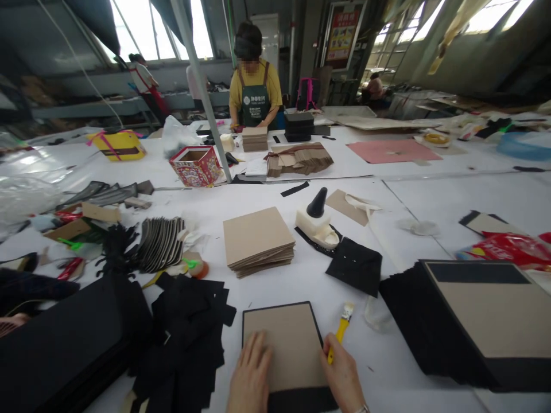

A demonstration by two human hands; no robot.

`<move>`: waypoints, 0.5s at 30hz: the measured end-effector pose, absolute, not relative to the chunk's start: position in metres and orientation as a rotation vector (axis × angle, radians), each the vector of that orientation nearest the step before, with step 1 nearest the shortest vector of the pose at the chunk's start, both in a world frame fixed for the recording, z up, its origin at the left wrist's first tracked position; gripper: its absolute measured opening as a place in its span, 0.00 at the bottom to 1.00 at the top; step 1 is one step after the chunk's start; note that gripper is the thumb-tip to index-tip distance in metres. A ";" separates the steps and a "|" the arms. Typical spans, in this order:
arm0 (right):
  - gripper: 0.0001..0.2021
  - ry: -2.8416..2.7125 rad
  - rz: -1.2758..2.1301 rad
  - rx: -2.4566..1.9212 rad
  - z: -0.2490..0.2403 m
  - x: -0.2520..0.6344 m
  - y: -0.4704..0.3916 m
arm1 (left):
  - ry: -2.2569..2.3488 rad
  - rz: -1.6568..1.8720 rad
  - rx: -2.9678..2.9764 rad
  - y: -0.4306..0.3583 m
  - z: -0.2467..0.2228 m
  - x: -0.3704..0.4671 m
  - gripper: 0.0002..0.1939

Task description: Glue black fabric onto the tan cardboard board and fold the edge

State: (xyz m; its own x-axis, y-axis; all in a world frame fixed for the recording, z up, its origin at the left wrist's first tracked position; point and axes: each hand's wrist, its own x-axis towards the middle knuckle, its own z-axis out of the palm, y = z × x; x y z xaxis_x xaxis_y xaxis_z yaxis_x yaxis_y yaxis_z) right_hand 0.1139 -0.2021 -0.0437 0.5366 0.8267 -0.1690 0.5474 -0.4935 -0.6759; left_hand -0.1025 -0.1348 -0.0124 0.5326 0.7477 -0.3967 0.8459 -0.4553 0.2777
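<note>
the right hand [343, 373] was closed around the yellow handle of a small brush [341, 330], bristles pointing away from the person, while the heel of the hand rested against the right edge of a brown board [284, 344]. the left hand [251, 376] lay flat and open on the board's lower left part, fingers spread and pointing forward, gripping nothing. the board sat on black backing that showed as a thin border around it, on the white table [387, 367] directly in front of the person.

just left of the left hand lay a loose heap of black pieces [185, 338], its edge close to the board's left side. ahead of both hands a strip of bare table ran up to a stack of brown boards [257, 241]. beyond the brush, a black square [355, 265] and a glue bottle with a black cone tip [317, 218] sat further off. to the right of the right hand, past open table, lay a large black-edged panel [486, 315].
</note>
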 end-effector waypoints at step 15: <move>0.21 -1.635 0.574 -2.209 -0.032 0.158 -0.219 | 1.366 -0.070 2.390 -0.162 -0.093 -0.075 0.36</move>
